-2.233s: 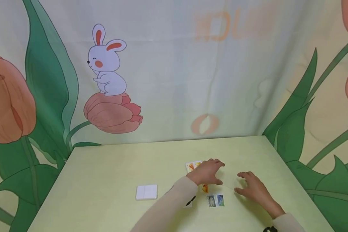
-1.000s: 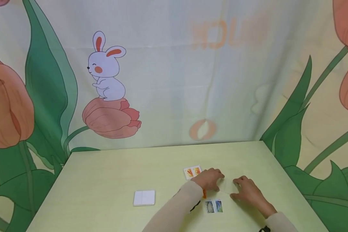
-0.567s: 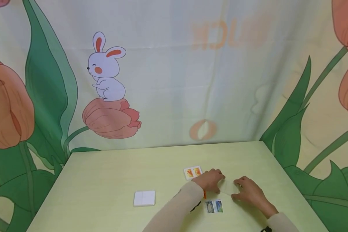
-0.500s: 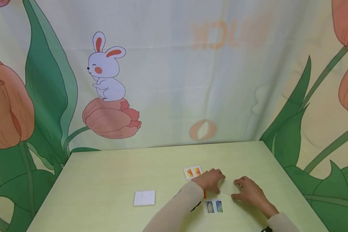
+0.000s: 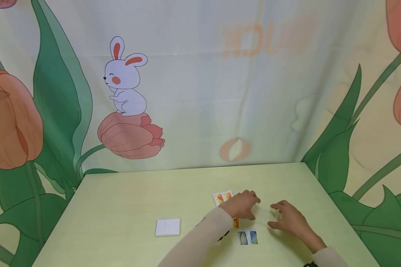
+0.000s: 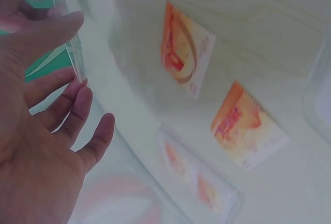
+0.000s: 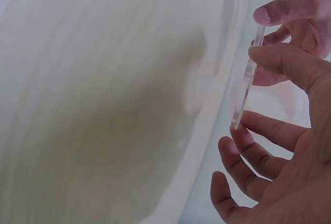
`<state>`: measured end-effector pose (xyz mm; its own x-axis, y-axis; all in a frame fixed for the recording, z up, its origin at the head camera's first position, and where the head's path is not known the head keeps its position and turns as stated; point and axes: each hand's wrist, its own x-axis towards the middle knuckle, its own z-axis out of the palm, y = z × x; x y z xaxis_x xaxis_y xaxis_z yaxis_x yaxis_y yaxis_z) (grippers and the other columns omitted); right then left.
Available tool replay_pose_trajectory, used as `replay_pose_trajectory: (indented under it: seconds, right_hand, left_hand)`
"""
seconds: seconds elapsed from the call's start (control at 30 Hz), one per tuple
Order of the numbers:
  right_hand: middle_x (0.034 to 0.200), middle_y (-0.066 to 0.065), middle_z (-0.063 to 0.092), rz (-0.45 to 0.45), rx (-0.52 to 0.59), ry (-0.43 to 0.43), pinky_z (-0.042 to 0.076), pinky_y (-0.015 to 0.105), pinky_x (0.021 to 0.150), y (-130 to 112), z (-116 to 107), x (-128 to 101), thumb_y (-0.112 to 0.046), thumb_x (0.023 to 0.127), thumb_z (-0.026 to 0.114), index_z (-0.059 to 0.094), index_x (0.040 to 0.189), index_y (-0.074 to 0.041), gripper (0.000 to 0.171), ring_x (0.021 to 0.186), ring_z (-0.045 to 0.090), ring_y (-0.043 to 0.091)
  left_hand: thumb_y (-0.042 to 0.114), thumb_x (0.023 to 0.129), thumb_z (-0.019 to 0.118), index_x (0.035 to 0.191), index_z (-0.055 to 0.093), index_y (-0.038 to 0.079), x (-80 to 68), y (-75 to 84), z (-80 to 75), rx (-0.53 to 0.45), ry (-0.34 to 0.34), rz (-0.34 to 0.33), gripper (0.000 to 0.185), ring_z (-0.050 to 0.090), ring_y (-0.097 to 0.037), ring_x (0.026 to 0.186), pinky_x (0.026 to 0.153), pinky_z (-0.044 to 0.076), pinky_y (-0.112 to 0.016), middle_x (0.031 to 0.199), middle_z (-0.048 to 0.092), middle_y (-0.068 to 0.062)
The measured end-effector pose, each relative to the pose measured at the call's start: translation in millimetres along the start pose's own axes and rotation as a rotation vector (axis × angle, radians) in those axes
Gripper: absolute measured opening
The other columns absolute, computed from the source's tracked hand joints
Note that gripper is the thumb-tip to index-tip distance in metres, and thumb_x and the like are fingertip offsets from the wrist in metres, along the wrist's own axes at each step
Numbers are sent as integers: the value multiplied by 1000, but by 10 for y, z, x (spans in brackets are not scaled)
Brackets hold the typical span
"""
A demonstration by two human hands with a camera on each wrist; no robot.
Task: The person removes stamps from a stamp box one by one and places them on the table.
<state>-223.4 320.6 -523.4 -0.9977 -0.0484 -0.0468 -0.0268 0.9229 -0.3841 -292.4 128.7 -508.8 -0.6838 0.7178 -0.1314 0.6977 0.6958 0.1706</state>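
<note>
Between both hands is a thin clear plastic plate (image 7: pixel 247 79), well above the table. My left hand (image 5: pixel 241 205) pinches its left side, the thumb on one face and fingertips at the lower edge (image 6: pixel 78 69). My right hand (image 5: pixel 290 219) pinches the opposite side in the same way. Below the left hand lie loose orange stamps (image 6: pixel 186 50), mostly hidden by that hand in the head view. A clear holder with two orange stamps (image 5: pixel 223 196) lies behind the left hand. A pair of grey and blue stamps (image 5: pixel 248 237) is nearer the body.
A flat white rectangular case (image 5: pixel 168 227) lies left of the left forearm. The pale table (image 5: pixel 120 207) meets a printed curtain (image 5: pixel 187 92) at its back edge. A small piece of white paper (image 5: pixel 217 243) shows beside the left sleeve.
Since two seconds ago the fingertips of the hands have drawn slightly closer around the plate. Over the last half second, the plate has changed its tilt. The stamps and white case stay put.
</note>
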Motion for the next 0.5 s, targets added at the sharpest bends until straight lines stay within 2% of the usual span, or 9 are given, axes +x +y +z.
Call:
replay_pose_trajectory:
  seconds: [0.2,0.5]
  right_hand:
    - [117,11,61,-47,17,33,53,44,75,-42,-32,-36,-36,71,86,66,121,-5,63,100,63,29]
    - [118,9,61,-118,27,62,52,44,75,-152,-72,-47,-36,73,84,66,123,-6,61,103,62,29]
  left_hand:
    - [42,82,78,137,56,27,-109,-30,-101,22,22,18,61,51,-11,124,103,44,-28,134,55,8]
    - [42,82,77,137,57,23,-312,-95,-234,6,51,29,62,51,-13,123,102,45,-26,133,56,6]
